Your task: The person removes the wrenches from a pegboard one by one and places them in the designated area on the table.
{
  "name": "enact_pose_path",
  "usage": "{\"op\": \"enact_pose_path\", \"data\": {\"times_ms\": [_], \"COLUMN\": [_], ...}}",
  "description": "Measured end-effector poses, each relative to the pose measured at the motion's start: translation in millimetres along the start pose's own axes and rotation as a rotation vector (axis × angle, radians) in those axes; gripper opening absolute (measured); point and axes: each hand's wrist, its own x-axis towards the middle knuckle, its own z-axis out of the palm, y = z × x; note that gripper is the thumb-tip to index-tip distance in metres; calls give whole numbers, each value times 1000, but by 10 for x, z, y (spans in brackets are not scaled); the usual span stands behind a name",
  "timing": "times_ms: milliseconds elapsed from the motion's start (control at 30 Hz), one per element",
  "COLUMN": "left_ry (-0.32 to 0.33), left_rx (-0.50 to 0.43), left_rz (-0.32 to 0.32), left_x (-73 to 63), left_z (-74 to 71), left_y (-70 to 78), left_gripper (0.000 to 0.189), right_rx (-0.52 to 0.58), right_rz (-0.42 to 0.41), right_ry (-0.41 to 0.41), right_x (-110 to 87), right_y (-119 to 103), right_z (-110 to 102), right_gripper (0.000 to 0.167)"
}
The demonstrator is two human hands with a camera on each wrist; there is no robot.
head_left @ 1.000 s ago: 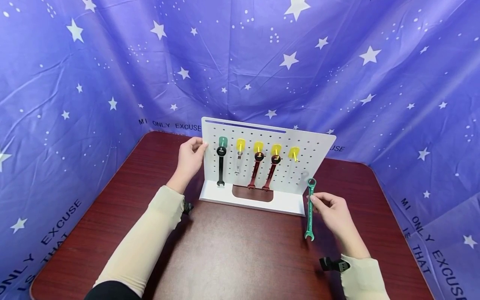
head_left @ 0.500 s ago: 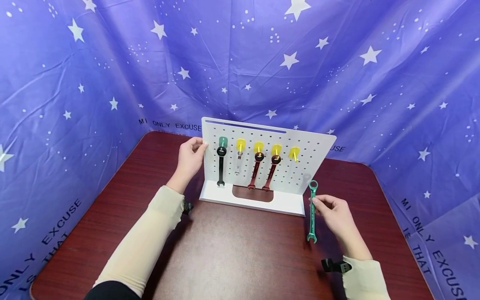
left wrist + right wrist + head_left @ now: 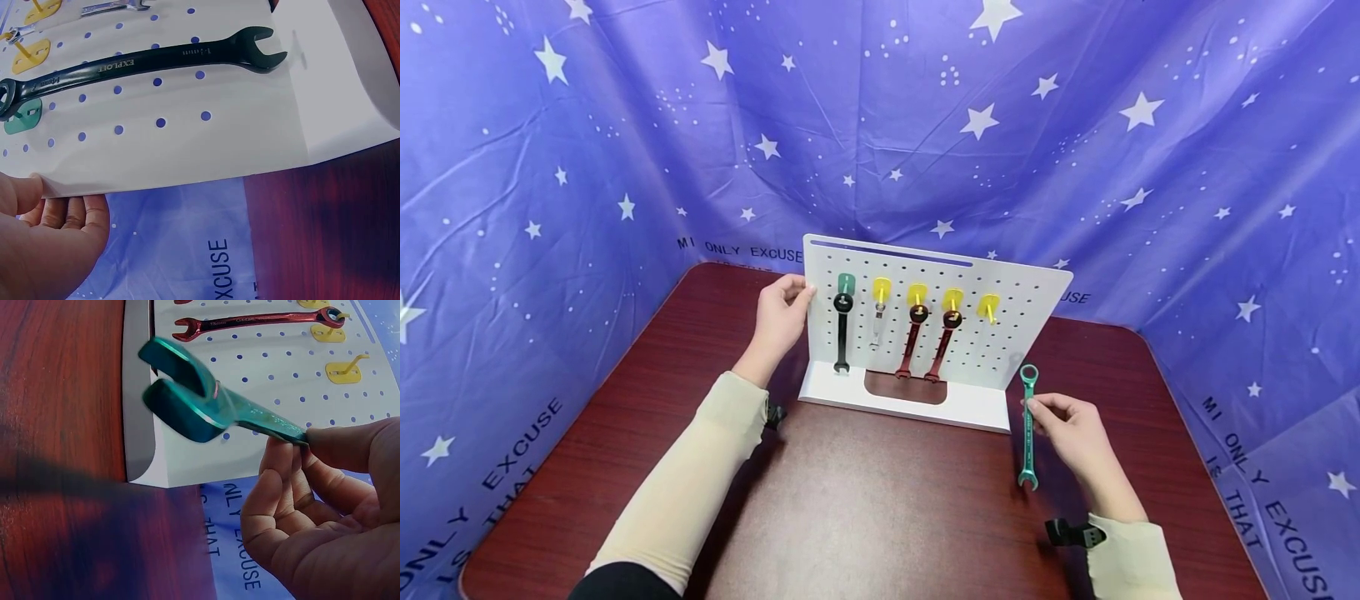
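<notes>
My right hand [image 3: 1072, 425] pinches a green combination wrench [image 3: 1028, 433] near its ring end, beside the pegboard's lower right corner; the open end points down. In the right wrist view the thumb and fingers squeeze the wrench [image 3: 194, 394] shaft. My left hand [image 3: 781, 317] grips the left edge of the white pegboard [image 3: 1022, 300], thumb in front and fingers behind, as the left wrist view shows. From hooks on the board hang a black wrench [image 3: 842, 333], a small silver wrench [image 3: 877, 325] and two red wrenches [image 3: 912, 346]. The rightmost yellow hook [image 3: 989, 308] bears nothing.
The pegboard stands on a white base with a cut-out, on a dark red wooden table [image 3: 865, 500]. A purple star-patterned cloth [image 3: 880, 125] surrounds the table's back and sides. Bare tabletop stretches in front of the board.
My right hand has moved slightly right and toward me with the green wrench, away from the board. The wrench now hangs a little straighter. My left hand has stayed on the board's edge.
</notes>
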Motion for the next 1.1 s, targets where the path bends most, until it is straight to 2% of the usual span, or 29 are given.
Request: {"op": "enact_pose_path", "data": {"times_ms": [833, 1100], "left_ry": [-1, 2], "left_rx": [5, 16], "left_rz": [-2, -2], "left_x": [7, 7], "left_z": [-3, -5], "left_y": [14, 1], "left_gripper": [11, 11], "right_rx": [-20, -19], "right_rz": [65, 63], "right_ry": [-61, -70], "right_x": [9, 18], "right_y": [164, 247], "right_z": [-34, -42], "right_gripper": [27, 27]}}
